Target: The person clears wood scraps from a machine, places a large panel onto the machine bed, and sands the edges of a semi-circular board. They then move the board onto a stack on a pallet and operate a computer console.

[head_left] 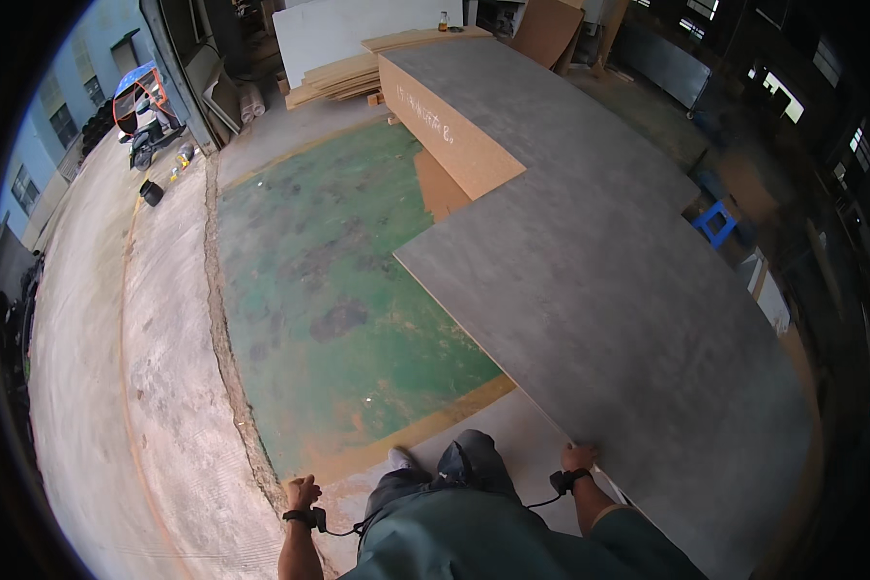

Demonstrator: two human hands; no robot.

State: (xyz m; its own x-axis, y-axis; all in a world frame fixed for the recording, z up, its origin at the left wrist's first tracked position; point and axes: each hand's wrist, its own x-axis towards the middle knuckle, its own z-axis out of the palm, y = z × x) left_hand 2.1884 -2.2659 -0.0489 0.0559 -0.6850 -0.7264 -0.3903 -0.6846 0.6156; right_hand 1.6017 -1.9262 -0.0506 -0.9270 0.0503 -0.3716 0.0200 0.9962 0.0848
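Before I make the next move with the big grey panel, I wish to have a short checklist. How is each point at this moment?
1. Right hand at the edge of the grey panel: ok.
2. Right hand's grip firm: cannot tell from above.
3. Left hand on the panel too: not ok, it is apart, off to the left.
4. Support under the panel's near part: cannot tell, hidden.
5. Blue stool not touching the panel: cannot tell.
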